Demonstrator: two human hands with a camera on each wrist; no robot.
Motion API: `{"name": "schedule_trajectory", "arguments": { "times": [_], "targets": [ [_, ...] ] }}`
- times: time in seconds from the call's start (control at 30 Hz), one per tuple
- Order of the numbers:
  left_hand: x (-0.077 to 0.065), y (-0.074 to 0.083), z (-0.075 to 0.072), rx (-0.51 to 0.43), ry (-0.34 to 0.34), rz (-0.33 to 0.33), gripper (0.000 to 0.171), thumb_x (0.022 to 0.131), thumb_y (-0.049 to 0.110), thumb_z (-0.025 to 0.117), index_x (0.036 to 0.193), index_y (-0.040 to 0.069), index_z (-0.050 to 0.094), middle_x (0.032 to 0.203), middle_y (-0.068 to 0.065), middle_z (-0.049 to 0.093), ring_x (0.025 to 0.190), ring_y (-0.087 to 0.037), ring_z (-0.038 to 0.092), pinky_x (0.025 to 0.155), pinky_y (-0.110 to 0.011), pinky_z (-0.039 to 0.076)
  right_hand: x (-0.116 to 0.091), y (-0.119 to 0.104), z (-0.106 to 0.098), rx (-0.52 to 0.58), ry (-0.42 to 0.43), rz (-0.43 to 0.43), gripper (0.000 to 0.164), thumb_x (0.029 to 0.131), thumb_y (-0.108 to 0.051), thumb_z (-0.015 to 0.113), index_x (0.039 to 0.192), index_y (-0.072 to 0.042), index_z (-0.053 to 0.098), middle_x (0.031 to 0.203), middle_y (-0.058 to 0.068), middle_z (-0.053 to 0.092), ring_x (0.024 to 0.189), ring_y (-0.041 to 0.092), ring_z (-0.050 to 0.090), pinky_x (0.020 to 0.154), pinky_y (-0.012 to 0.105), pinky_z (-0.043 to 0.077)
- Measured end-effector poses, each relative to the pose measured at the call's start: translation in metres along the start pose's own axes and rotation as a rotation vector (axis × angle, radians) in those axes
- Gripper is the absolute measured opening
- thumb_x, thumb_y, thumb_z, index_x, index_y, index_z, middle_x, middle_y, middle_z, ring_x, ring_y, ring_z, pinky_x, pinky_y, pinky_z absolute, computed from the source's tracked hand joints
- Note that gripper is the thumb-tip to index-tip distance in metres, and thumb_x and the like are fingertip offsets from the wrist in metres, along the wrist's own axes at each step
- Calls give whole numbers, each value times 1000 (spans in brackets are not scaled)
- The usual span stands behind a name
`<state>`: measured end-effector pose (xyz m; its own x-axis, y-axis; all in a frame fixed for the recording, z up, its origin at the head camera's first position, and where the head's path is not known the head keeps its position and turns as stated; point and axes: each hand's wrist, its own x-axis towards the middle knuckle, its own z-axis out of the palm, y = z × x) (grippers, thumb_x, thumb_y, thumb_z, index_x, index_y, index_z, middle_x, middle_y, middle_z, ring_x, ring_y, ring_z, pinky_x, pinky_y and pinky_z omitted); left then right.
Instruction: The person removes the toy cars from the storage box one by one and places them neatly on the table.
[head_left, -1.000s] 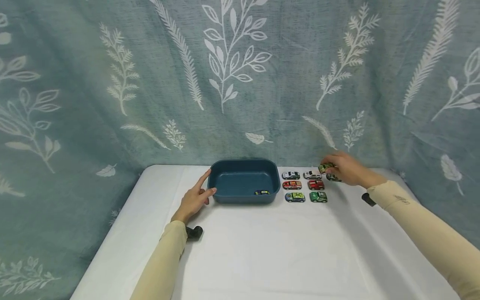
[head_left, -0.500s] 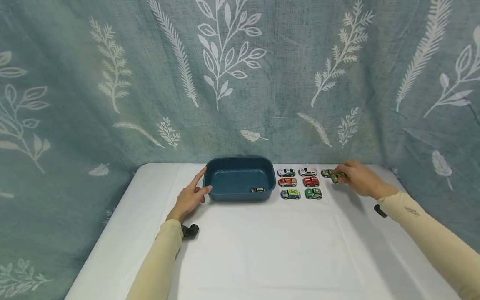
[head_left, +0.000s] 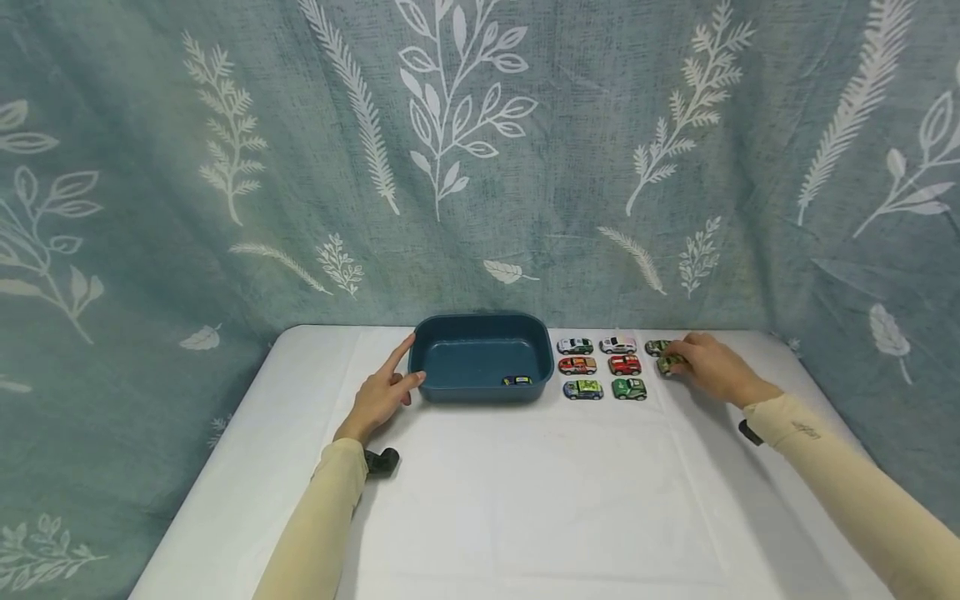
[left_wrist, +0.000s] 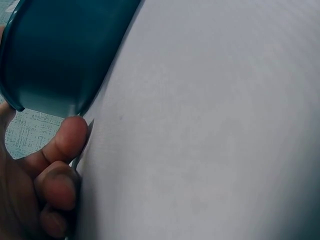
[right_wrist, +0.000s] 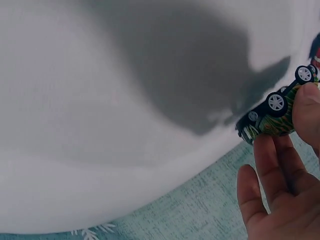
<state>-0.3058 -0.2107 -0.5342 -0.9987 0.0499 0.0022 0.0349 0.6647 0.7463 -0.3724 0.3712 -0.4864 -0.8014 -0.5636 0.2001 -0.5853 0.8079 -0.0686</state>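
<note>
My right hand [head_left: 708,367] pinches a green-patterned toy car [head_left: 670,365] between thumb and fingers at the right end of the middle row. In the right wrist view that toy car [right_wrist: 272,112] shows its wheels, with its shadow beside it on the white cloth. Just behind it stands a camouflage-green toy car [head_left: 657,347]. My left hand [head_left: 375,402] rests at the left end of a dark teal bin [head_left: 480,395], its index finger stretched along the side and its thumb at the front corner. A dark blue and yellow toy car [head_left: 517,380] lies inside the bin.
Between bin and right hand, toy cars stand in rows: two white ones at the back, including a white car [head_left: 618,345], then an orange-red car [head_left: 577,366] and a red car [head_left: 625,365], then a blue-lime car [head_left: 583,389] and a green car [head_left: 629,388]. A patterned curtain [head_left: 450,275] hangs behind the table.
My right hand has let go of the camouflage car at the back, taken hold of the other green-patterned car, and brought it in front of that one. The left hand stays at the bin.
</note>
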Motion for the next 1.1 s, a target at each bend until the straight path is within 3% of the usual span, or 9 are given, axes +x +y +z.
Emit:
{"name": "schedule_trajectory", "arguments": {
  "times": [0.5,0.77,0.93,1.1],
  "targets": [
    [0,0,1,-2,-8,-3,76,103,55,60,166,54,19,71,-3,71,68,-22,59,71,-37,40,-2,-4,15,-3,-24,64,25,97,-10,77,121,-4,74,106,19,71,98,41,67,86,61,53],
    [0,1,0,-3,-1,4,75,103,54,60,167,53,20,71,-3,71,67,-22,59,68,-36,39,6,-12,2,35,16,97,31,99,-18,75,127,-4,72,109,20,72,99,42,68,79,61,53],
    [-1,1,-3,0,5,5,76,102,56,59,167,53,20,71,-4,71,68,-22,58,68,-36,38,27,-39,-5,130,76,89,30,106,-22,67,127,-2,72,107,18,72,97,37,65,81,57,50],
    [0,1,-3,-10,-1,9,75,102,57,59,166,54,19,72,-4,71,66,-23,56,68,-37,38,56,-90,-17,206,114,22,28,108,-22,63,125,-2,74,127,26,65,115,44,58,96,64,45]
  ]
}}
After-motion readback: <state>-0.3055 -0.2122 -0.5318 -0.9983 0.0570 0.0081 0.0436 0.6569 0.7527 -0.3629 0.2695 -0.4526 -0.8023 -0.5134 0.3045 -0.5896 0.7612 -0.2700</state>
